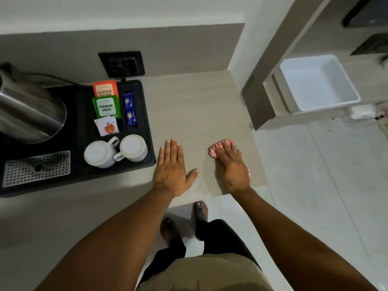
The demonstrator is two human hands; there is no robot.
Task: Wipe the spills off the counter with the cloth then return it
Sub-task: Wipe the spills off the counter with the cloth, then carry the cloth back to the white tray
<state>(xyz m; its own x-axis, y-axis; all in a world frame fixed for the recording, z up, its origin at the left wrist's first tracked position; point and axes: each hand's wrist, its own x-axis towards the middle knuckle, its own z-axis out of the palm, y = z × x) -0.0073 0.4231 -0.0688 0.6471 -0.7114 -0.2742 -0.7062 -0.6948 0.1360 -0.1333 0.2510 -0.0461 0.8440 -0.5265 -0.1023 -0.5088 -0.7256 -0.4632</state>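
From the head camera, looking straight down: the right hand (232, 164) is pressed flat on the red-and-white checked cloth (218, 149), fingers spread over it rather than clenched, pinning it to the counter (189, 114) near the front right corner. The left hand (171, 169) lies palm down and empty on the bare surface just beside the black tray (147, 131), fingers together, thumb out, gripping nothing. No spill is plain to see on the grey top from here, so it is hard to tell which patch remains to be wiped. Now the risks. The cloth sits close to the counter's right edge and front lip; a stroke carried too far that way could push it off onto the floor. A sweep to the left is the other worry: two white cups (115, 152) stand upside down at the tray's near corner, right next to the left hand, and a careless pass or a nudge of the tray could knock them together. The kettle (27, 110) and the tea sachets (106, 103) sit further in, less exposed.
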